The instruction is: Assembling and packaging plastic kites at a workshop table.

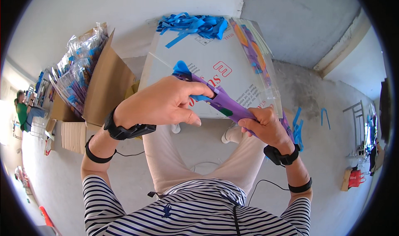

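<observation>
A long, narrow purple printed fabric roll (231, 104) slants across in front of me, with a blue strap (181, 66) at its upper left end. My right hand (266, 126) is wrapped round its lower part, thumb on top. My left hand (168, 99) lies at the upper part: the index finger reaches over the fabric, its tip at a fold, beside a bit of blue strap. The left thumb stands apart from the roll, and the other left fingers are partly hidden. A thin pale rod (161, 60) sticks out beyond the upper end.
Beneath my hands stands a white printed board-topped table (166, 53). A heap of blue straps (195, 25) lies at its far edge, clear-bagged colourful pieces (251, 49) along its right. At left, a cardboard box (104, 82) holds several bagged pieces. Blue straps (297, 130) hang at right.
</observation>
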Demonstrator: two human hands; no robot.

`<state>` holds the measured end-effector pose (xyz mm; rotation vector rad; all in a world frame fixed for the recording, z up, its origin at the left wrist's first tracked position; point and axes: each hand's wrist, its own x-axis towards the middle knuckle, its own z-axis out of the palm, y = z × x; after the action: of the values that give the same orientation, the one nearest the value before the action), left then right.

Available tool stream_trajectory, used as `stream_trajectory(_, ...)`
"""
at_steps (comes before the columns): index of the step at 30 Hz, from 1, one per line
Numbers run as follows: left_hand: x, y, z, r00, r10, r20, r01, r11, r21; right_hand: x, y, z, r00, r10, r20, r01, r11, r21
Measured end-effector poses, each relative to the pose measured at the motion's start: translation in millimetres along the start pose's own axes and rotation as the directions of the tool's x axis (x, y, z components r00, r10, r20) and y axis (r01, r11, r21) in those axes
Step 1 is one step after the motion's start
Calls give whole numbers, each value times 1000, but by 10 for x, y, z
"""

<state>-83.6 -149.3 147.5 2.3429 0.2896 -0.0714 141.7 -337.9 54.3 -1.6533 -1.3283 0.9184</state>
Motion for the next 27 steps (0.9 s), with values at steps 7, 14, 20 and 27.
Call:
stream_trajectory(7,61,13,83,948,-216,234,289,891,-349,-3,14,7,999,-21,40,20,999,36)
stream_trajectory(14,19,47,101,981,-16,-192,-21,981,-190,-23,20,-22,979,136,150,-172,947,269)
stream_trajectory(20,-65,-51,97,822,131,-554,-196,979,-59,-28,61,-49,971,127,205,-193,918,346)
stream_trajectory(27,18,-78,198,736,303,-606,-257,952,164,-20,-12,12,966,169,197,-221,934,280)
